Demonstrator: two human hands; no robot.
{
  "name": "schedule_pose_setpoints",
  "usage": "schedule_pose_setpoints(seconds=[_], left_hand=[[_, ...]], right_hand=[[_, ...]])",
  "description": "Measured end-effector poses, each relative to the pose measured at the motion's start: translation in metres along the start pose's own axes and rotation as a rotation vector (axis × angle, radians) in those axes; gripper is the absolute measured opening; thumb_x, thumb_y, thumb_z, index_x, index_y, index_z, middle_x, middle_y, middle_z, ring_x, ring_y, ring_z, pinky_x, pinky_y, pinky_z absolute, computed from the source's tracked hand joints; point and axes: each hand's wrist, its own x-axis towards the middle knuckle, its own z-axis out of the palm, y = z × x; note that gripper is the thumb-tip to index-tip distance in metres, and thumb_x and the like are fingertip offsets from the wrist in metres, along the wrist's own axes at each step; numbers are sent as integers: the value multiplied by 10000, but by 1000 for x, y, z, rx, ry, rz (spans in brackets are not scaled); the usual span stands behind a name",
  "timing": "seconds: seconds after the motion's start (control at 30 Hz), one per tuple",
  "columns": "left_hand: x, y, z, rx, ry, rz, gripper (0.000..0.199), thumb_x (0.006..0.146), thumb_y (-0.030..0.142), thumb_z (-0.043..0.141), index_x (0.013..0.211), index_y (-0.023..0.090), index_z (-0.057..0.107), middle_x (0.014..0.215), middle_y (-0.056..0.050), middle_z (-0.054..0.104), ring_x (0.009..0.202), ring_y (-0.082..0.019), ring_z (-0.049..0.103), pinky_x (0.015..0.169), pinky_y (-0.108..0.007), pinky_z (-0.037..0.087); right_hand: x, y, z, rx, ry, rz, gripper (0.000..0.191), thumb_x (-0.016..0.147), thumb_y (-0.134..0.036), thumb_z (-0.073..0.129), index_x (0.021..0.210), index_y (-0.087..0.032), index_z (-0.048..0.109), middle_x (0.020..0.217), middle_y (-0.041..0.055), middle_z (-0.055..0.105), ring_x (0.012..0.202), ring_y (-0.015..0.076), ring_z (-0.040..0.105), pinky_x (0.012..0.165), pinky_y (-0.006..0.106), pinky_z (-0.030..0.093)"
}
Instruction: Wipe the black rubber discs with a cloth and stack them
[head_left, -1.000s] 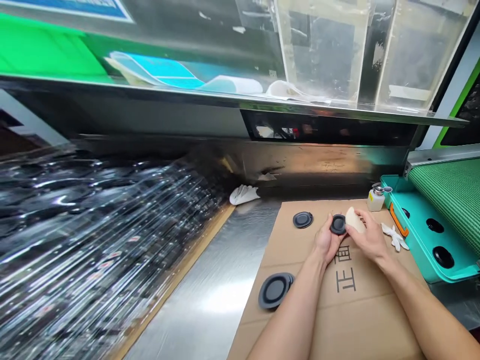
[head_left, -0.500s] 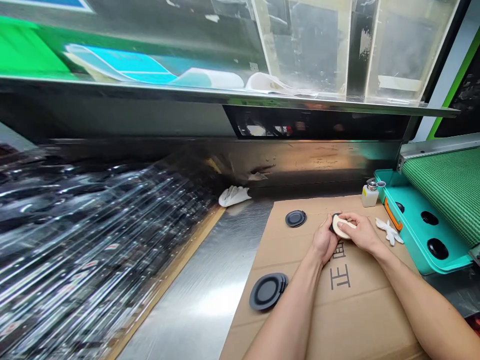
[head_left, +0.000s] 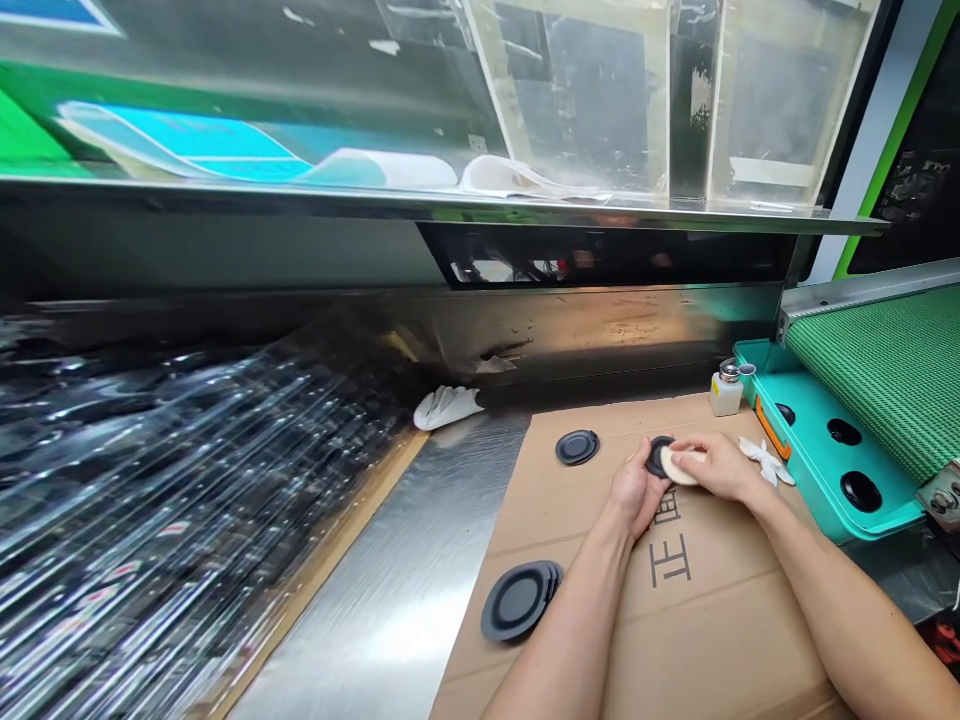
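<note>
My left hand (head_left: 636, 492) is closed on the edge of a small dark round disc (head_left: 657, 455) above the cardboard sheet (head_left: 720, 620). In my right hand (head_left: 716, 465) is a cream round pad (head_left: 681, 468), its fingers on top and its edge overlapping the disc. To the left of my hands, a small stack of dark grey discs (head_left: 577, 447) lies on the cardboard. Nearer to me, beside my left forearm, is a stack of larger dark grey discs (head_left: 517, 600).
A teal tray (head_left: 825, 495) holding black round pieces stands at the right, under a green conveyor belt (head_left: 885, 340). Near it are a white pump bottle (head_left: 725, 390) and a white cloth (head_left: 766, 462). A white glove (head_left: 448, 407) lies by the plastic-wrapped stack (head_left: 172, 520). A metal ledge (head_left: 525, 212) overhangs.
The cream pad has shifted on the disc, so more of the disc's dark face shows. Both hands keep their holds. The whole view has swung slightly to the right.
</note>
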Motion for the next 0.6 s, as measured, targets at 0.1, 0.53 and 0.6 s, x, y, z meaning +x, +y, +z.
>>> schedule_pose_setpoints(seconds=[0.1,0.53,0.6], left_hand=[[0,-1,2,2,13,18,304,999,280,453,979,86,686,1003,-162,738,995,-249,698,914,-437,579],[2,-6,2,10,58,50,278,997,252,469,938,82,681,974,-161,745,991,-235,704,915,-408,583],[1,-5,3,11,64,55,273,997,248,471,945,78,678,984,-163,743,994,-237,704,913,-403,584]], right_hand=[[0,-3,6,-197,148,-23,328,932,-359,550,1216,-253,676,1134,50,738,1025,232,682,890,315,491],[1,-11,22,-483,196,111,366,1010,-390,402,1299,-248,576,1141,92,721,979,246,685,770,300,462],[1,-12,21,-486,178,99,356,1003,-412,419,1286,-275,586,1086,74,737,952,247,691,752,297,454]])
